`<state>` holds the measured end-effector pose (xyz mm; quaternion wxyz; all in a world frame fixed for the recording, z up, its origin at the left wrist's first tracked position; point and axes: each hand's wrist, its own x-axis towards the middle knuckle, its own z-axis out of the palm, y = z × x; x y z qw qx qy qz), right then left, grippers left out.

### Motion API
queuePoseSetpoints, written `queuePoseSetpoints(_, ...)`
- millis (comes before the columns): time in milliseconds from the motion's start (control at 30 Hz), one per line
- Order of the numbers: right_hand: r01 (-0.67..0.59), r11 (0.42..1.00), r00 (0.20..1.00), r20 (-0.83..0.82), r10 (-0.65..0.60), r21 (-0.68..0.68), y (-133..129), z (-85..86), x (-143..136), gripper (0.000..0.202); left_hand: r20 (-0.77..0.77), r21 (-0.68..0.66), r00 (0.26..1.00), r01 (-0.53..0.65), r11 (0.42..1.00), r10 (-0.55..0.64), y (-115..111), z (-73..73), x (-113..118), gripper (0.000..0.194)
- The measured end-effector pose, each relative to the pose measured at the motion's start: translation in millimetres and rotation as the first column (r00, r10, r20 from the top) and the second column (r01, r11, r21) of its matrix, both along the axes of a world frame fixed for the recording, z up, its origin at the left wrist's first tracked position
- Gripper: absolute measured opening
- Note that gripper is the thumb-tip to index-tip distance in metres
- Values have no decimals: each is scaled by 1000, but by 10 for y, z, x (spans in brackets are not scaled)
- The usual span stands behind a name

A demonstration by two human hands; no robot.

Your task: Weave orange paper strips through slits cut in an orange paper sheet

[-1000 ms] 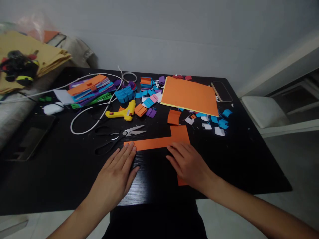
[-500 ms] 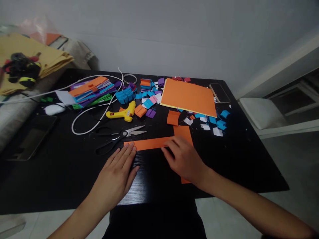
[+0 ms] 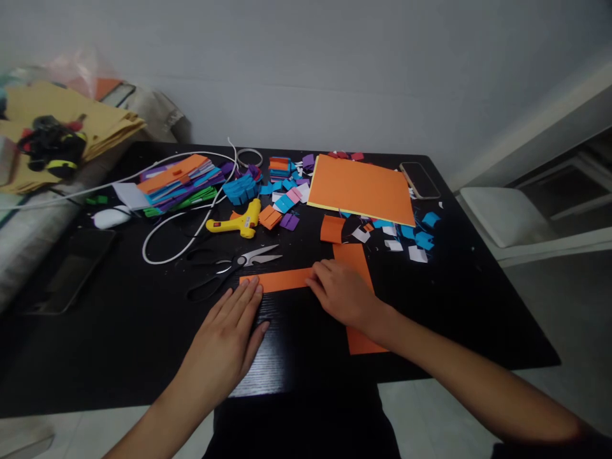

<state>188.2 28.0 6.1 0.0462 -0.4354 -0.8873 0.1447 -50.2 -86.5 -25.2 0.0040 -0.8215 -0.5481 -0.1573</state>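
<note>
A narrow orange paper strip [image 3: 285, 280] lies flat on the black table. My left hand [image 3: 228, 338] rests with its fingers stretched out, the fingertips pressing on the strip's left end. My right hand [image 3: 345, 293] has its fingers closed at the strip's right part and hides that end. Under my right hand and wrist lies a wider orange paper piece [image 3: 356, 255], running toward the table's front edge. Black-handled scissors [image 3: 241, 261] lie with blades apart, just beyond the strip's left end.
Behind the scissors sits a yellow glue gun [image 3: 239, 220] beside a looped white cable [image 3: 145, 245]. Orange sheets [image 3: 361, 188], paper bundles [image 3: 179, 178] and small cut pieces are at the back. Phones lie at the left [image 3: 71, 271] and back right [image 3: 419, 180].
My right hand has shifted slightly left along the strip, with its fingers drawn closer together. My left hand stays on the strip's left end. The camera view has moved slightly.
</note>
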Motion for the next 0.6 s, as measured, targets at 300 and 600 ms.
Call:
queuePoseSetpoints(300, 76, 996, 997, -14, -76, 41, 8, -9, 458, 22, 6, -39, 1000, -17, 999, 17, 6, 9, -8, 54)
queuePoseSetpoints(600, -113, 992, 993, 28, 111, 60, -105, 13, -187, 19, -9, -51, 1000, -21, 998, 20, 10, 33, 0, 51)
